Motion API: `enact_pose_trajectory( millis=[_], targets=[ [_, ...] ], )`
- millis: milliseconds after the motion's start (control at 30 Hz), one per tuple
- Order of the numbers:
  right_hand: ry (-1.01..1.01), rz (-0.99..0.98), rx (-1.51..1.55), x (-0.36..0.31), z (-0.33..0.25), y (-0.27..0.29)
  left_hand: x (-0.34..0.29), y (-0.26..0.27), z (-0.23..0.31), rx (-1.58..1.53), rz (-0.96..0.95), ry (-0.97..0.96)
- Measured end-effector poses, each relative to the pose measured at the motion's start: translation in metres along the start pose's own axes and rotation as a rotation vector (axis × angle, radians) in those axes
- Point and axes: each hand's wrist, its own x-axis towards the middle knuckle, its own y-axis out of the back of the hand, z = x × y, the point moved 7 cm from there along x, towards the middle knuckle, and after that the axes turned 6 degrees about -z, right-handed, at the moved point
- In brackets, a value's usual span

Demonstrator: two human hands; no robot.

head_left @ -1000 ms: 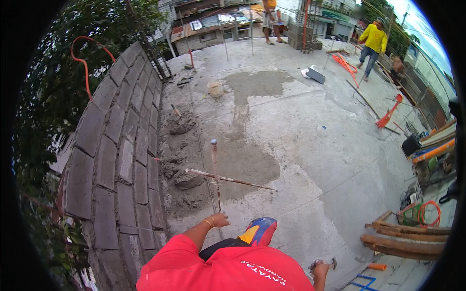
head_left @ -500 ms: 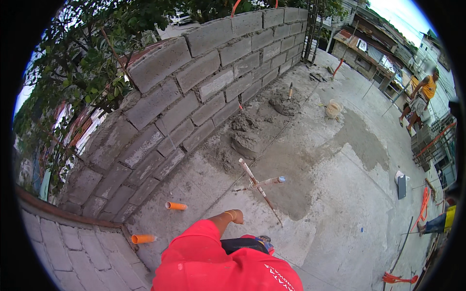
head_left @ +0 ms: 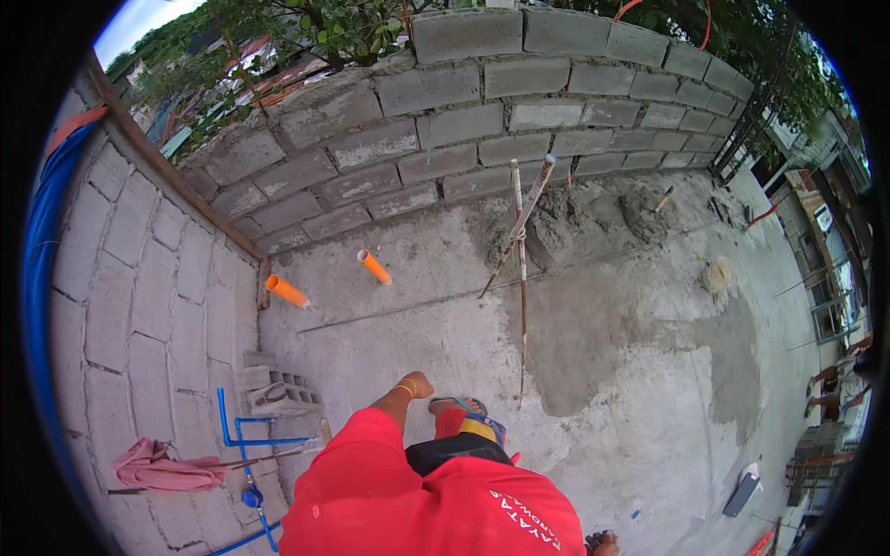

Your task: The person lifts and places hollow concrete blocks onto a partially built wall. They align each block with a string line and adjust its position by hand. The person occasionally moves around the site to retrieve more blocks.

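My left hand (head_left: pixel 420 385), below a red sleeve and a yellowish wristband, hangs low over the concrete floor. Its fingers are curled in, and nothing shows in them. My right hand is out of sight. Ahead of the left hand, to its right, stand crossed sticks (head_left: pixel 521 232) tied together where they meet, partly spattered white. Two short orange pipes (head_left: pixel 375 267) (head_left: pixel 288 291) rise from the floor ahead and to the left. My foot (head_left: pixel 459 405) in a slipper is just right of the left hand.
A grey block wall (head_left: pixel 436 162) runs across the far side, with wet mortar heaps (head_left: pixel 561 227) at its foot. A pale bucket (head_left: pixel 717 275) stands farther right. Left are stacked hollow blocks (head_left: pixel 283 394), blue pipes (head_left: pixel 243 440) and a pink cloth (head_left: pixel 167 466). Another person (head_left: pixel 839 389) is at the right edge.
My view has turned left, bringing the side wall, blue pipes, pink cloth and stacked blocks into sight. The crossed sticks look more upright. My left hand stays low and curled.
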Motion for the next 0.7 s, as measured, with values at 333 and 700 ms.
enact_pose_trajectory(
  millis=[333, 700],
  targets=[
    [-0.06, -0.111, -0.283, 0.036, 0.055, 0.168, -0.116, -0.182, 0.112, -0.272, 0.112, -0.09],
    [0.763, -0.252, -1.22, 0.059, 0.001, 0.206, -0.132, -0.21, 0.12, -0.062, 0.084, -0.04]
  ],
)
